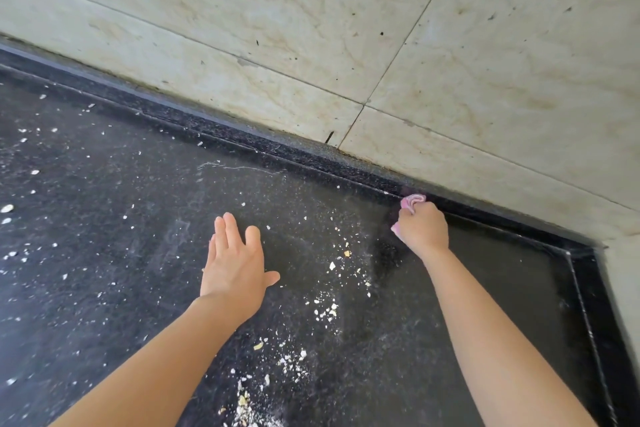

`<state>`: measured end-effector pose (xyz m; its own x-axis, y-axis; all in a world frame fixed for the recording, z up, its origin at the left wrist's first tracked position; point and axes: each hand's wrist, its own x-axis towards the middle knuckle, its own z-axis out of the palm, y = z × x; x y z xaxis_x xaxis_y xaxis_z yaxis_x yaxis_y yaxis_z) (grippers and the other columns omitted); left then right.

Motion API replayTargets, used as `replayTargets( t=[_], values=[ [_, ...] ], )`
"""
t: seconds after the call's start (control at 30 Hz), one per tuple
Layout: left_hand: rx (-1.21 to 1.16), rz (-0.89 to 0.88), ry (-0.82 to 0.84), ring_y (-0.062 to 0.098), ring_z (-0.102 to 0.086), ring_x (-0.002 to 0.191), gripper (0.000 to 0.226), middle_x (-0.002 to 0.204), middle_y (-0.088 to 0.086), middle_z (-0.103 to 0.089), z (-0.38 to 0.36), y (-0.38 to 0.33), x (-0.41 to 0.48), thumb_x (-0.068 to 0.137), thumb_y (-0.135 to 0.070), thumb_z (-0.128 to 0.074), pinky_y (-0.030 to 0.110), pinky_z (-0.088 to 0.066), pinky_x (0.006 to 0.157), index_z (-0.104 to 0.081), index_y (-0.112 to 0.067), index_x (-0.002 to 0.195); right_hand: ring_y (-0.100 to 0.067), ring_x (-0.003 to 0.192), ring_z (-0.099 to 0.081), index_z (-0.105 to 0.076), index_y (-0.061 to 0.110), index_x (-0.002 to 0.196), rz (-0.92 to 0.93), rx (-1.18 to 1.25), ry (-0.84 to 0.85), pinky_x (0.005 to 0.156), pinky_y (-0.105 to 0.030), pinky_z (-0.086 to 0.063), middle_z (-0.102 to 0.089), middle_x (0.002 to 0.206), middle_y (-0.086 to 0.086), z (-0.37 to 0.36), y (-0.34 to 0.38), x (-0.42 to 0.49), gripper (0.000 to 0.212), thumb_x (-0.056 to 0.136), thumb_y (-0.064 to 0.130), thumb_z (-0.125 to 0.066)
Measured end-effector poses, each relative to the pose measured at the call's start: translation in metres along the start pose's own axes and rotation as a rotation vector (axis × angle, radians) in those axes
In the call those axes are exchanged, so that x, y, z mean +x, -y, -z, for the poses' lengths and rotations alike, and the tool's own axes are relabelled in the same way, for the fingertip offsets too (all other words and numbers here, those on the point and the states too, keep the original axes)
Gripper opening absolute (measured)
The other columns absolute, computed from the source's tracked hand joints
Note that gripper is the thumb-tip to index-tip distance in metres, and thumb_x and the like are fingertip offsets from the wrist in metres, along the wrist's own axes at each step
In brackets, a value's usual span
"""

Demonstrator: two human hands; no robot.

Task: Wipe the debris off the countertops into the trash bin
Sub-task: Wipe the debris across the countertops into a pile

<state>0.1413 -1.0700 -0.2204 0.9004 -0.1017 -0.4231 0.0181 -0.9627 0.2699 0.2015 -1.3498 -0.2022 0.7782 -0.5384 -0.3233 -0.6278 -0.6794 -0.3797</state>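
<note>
Counter (104,184): black speckled stone, dusty, seen from above. A raised lip (242,135) of the same stone runs along the back, from upper left down to a corner at far right, then turns toward the camera. Wall (346,28) behind it: large beige marbled tiles with dark specks and stains, and grime along the joint with the lip.

Far left: white crumbs spread loosely over the counter, a few larger flakes at the left edge.

Left hand (235,263): mid-counter, palm down, fingers straight and close together, thumb out to the right, holding nothing. Cannot tell if it presses the stone or sits just above it.

Debris (325,312): the densest part is a band of white and yellowish bits between the two forearms, running from near the right hand down to the bottom edge, thickest at the bottom. A pale smear sits on the stone above the left hand, near the lip.

Right hand (422,230): fist curled tight round a pink cloth (412,202), which is bunched and pokes out above and left of the knuckles. The cloth is right at the foot of the lip.

Right of that arm: the stone looks darker and smoother, up to the corner.
</note>
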Motion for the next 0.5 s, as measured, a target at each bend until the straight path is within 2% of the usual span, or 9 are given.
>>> replayTargets(
  t=[0.03,0.1,0.13,0.2,0.27,0.33,0.4,0.5],
  values=[
    [0.000,0.000,0.000,0.042,0.005,0.144,0.061,0.152,0.030,0.002,0.000,0.000,0.000,0.090,-0.053,-0.050,0.042,-0.011,0.119,-0.028,-0.008,0.125,-0.020,0.066,-0.066,-0.059,0.017,0.055,-0.003,0.069,0.061,0.070,-0.031,-0.049,-0.069,0.063,-0.005,0.013,-0.007,-0.006,0.038,0.092,0.024,-0.051],
    [0.001,-0.001,-0.007,0.042,0.004,0.144,0.061,0.152,0.030,0.002,0.000,-0.001,0.000,0.090,-0.052,-0.050,0.042,-0.012,0.119,-0.028,-0.008,0.125,-0.019,0.054,-0.062,-0.057,0.015,0.049,-0.056,0.124,0.061,0.061,-0.030,-0.042,-0.065,0.055,-0.007,0.036,-0.022,-0.013,0.041,0.088,0.028,-0.058],
    [0.000,-0.001,-0.008,0.042,0.005,0.144,0.061,0.152,0.030,0.002,0.000,-0.002,0.001,0.090,-0.052,-0.051,0.041,-0.012,0.119,-0.027,-0.008,0.126,-0.027,0.060,-0.064,-0.061,0.015,0.056,-0.093,0.102,-0.011,0.061,-0.031,-0.041,-0.067,0.061,-0.010,0.042,-0.027,-0.010,0.031,0.085,0.025,-0.059],
    [-0.008,0.001,-0.007,0.042,0.005,0.144,0.061,0.152,0.030,0.003,0.001,-0.002,0.001,0.090,-0.051,-0.051,0.041,-0.011,0.119,-0.027,-0.008,0.126,-0.034,0.079,-0.066,-0.069,0.009,0.083,-0.185,-0.001,-0.156,0.066,-0.033,-0.045,-0.071,0.086,-0.017,0.038,-0.025,-0.002,0.011,0.082,0.015,-0.060],
    [-0.013,0.000,-0.011,0.041,0.006,0.144,0.062,0.153,0.029,0.004,0.000,-0.002,0.001,0.090,-0.051,-0.052,0.041,-0.011,0.119,-0.027,-0.008,0.127,-0.032,0.094,-0.066,-0.064,0.004,0.107,-0.196,-0.077,-0.201,0.068,-0.028,-0.045,-0.069,0.102,-0.011,0.013,-0.008,0.004,0.026,0.085,0.018,-0.061],
    [-0.017,0.000,-0.016,0.041,0.006,0.144,0.062,0.153,0.029,0.004,-0.001,-0.001,0.001,0.090,-0.051,-0.051,0.041,-0.011,0.118,-0.026,-0.009,0.127,-0.025,0.094,-0.067,-0.060,0.010,0.113,-0.119,0.001,-0.216,0.068,-0.026,-0.045,-0.069,0.103,-0.005,-0.022,0.022,-0.001,0.027,0.091,0.023,-0.053],
    [-0.020,0.000,-0.017,0.041,0.007,0.144,0.062,0.153,0.029,0.005,-0.001,0.000,0.001,0.090,-0.051,-0.051,0.041,-0.010,0.118,-0.025,-0.008,0.127,-0.021,0.083,-0.068,-0.061,0.014,0.105,0.020,0.024,-0.192,0.064,-0.025,-0.045,-0.069,0.098,-0.002,-0.049,0.052,-0.015,0.021,0.094,0.022,-0.046],
    [-0.030,-0.004,-0.021,0.040,0.006,0.145,0.063,0.153,0.028,0.005,-0.002,-0.001,0.000,0.090,-0.051,-0.052,0.041,-0.011,0.119,-0.026,-0.008,0.129,-0.002,0.049,-0.058,-0.066,0.019,0.085,0.273,0.011,0.075,0.048,-0.021,-0.039,-0.072,0.074,0.000,-0.065,0.080,-0.039,0.027,0.094,0.015,-0.041]
  ],
)
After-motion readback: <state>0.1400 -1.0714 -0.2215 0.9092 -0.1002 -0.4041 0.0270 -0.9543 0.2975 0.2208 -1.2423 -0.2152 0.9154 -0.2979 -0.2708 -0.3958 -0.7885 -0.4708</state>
